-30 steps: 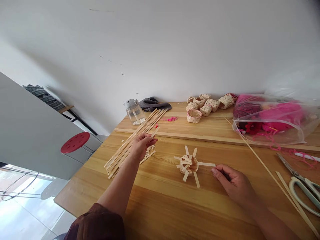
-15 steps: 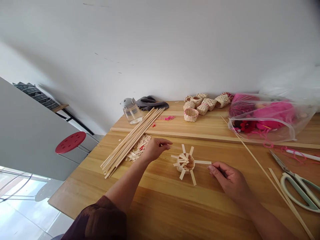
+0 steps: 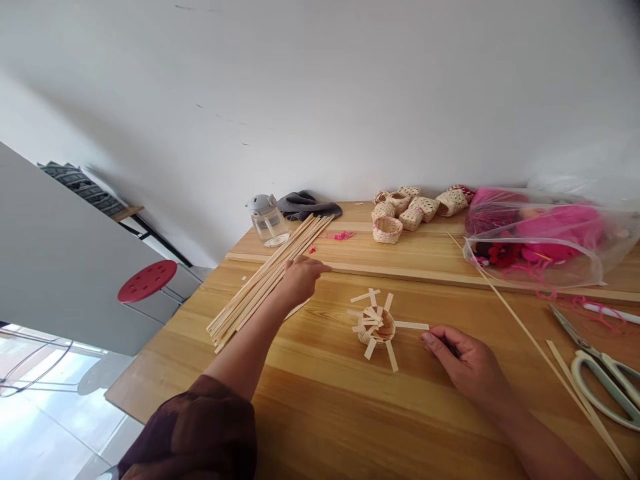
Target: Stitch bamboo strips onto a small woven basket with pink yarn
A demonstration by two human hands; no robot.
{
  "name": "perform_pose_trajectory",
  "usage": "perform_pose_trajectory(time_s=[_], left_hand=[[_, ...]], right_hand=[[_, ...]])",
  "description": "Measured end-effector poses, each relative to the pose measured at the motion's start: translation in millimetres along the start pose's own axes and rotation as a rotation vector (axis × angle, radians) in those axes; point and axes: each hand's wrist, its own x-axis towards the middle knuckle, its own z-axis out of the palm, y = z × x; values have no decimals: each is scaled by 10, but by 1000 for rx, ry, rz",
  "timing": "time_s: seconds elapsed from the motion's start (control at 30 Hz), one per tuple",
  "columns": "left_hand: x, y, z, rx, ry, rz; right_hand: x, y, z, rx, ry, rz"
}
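The right hand [image 3: 470, 367] lies nearest the small unfinished woven basket [image 3: 376, 328], which sits mid-table; its fingers [image 3: 434, 339] are drawn narrow at the tip of the long bamboo splint [image 3: 411, 325] that points right from the basket, though I cannot tell whether they grip it or only touch it. The left hand [image 3: 303, 280] is farther off, to the left of the basket, over the far end of the bundle of bamboo strips [image 3: 253, 307]; its fingers are loosely extended toward the right, with nothing visibly held. The bundle runs diagonally from near left to far right on the wooden table [image 3: 320, 420]. A dark sleeve [image 3: 195, 427] covers the left upper arm. Finished small baskets [image 3: 407, 212] stand along the far edge; a clear plastic bag of pink yarn [image 3: 540, 233] lies far right, with green-handled scissors [image 3: 605, 390] nearer; a glass jar [image 3: 269, 223] stands far left.
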Motion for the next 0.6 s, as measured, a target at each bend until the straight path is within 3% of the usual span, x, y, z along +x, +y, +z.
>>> perform_pose_trajectory(time_s=[0.13,0.23,0.33,0.5,0.6], left_hand=[[90,45,381,108,-82,100],[114,23,506,169,-93,105],[78,-146,426,224,-68,15],[-155,-509,99,278,-6,-169],[-358,-564,-59,276,78,-278]], right_hand=[[-4,12,-6,14,-12,-14],[-2,25,-10,14,-17,-6],[5,31,-7,7,-30,-1],[2,37,7,26,-35,12],[-5,67,10,33,-44,17]])
